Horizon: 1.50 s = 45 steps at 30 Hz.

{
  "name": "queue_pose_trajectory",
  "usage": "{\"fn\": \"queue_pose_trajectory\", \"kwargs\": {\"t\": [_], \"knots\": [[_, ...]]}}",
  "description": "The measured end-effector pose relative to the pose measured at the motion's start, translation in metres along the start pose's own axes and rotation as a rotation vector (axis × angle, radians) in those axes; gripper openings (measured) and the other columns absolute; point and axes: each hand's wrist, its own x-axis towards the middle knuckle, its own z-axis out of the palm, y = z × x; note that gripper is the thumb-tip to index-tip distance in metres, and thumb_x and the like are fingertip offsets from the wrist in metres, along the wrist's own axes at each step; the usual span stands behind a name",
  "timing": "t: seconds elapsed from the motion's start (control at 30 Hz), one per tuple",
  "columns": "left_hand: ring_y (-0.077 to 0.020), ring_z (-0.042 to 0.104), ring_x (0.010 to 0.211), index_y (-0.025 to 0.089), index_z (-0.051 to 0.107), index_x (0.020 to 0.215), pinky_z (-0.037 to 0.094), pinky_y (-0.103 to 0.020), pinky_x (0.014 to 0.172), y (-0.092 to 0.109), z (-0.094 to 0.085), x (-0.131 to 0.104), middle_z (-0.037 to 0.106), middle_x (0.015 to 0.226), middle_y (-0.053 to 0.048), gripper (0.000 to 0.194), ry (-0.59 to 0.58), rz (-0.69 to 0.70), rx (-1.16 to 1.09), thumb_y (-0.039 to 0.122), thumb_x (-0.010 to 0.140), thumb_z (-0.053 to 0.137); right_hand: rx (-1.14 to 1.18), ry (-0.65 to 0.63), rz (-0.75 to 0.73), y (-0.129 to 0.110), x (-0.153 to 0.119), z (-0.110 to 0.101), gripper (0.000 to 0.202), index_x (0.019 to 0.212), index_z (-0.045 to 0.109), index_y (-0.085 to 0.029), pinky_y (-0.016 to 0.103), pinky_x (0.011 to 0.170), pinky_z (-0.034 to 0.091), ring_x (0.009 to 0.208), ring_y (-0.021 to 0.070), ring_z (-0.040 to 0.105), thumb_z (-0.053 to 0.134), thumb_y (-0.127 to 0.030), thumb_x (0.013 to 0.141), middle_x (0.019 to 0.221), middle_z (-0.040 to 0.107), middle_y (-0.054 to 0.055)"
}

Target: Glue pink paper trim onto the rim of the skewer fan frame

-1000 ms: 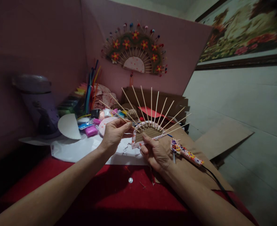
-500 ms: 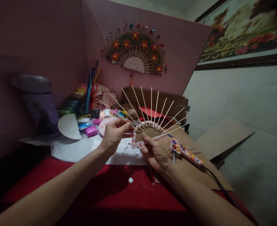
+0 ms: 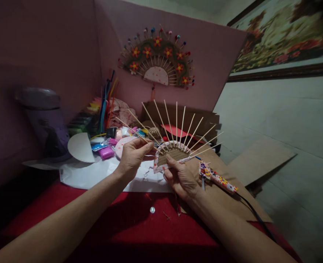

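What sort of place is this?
Probably a home craft corner: it shows a half-round brown cardboard piece with pale thin sticks, a brown semicircular fan with orange flowers, and small magenta and blue plastic packets.

- Two hands in play, a left hand (image 3: 135, 155) and a right hand (image 3: 181, 179)!
- Sticks (image 3: 176, 120), counting along the tips now... ten, eleven, twelve of them!
- One cardboard half-circle (image 3: 175, 157), just the one.
- One decorated fan (image 3: 157, 75), and look, eight orange flowers (image 3: 168, 52) across it!
- One glue gun (image 3: 218, 179).
- One tumbler (image 3: 47, 126).
- A single white half-circle (image 3: 80, 147).
- One silver disc (image 3: 152, 210), all alone.
- One framed picture (image 3: 282, 44).
- Pipe cleaners (image 3: 103, 107): several, bunched too tightly for a count!
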Motion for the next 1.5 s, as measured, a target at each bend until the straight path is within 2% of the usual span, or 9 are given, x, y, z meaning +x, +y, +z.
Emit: {"fn": "queue_pose_trajectory", "kwargs": {"t": [0.4, 1.5], "knots": [[-0.0139, 0.063, 0.057, 0.013, 0.061, 0.073, 0.051, -0.026, 0.055, -0.0004, 0.0, -0.0001, 0.066, 0.064, -0.003, 0.019, -0.01, 0.0, -0.009, 0.03, 0.067, 0.066, 0.011, -0.002, -0.008, 0.0013, 0.0009, -0.0001, 0.027, 0.061, 0.048, -0.018, 0.015, 0.029, 0.024, 0.028, 0.003, 0.036, 0.074, -0.024, 0.061, 0.04, 0.045, -0.011], [-0.0134, 0.063, 0.058, 0.013, 0.06, 0.073, 0.051, -0.026, 0.055, -0.0008, -0.0005, 0.0007, 0.066, 0.065, -0.003, 0.017, -0.011, 0.01, 0.002, 0.029, 0.068, 0.065, -0.014, 0.009, 0.005, 0.0003, -0.0004, 0.0001, 0.032, 0.055, 0.044, -0.018, 0.016, 0.03, 0.024, 0.028, 0.0035, 0.035, 0.075, -0.027, 0.059, 0.036, 0.044, -0.01]]}}
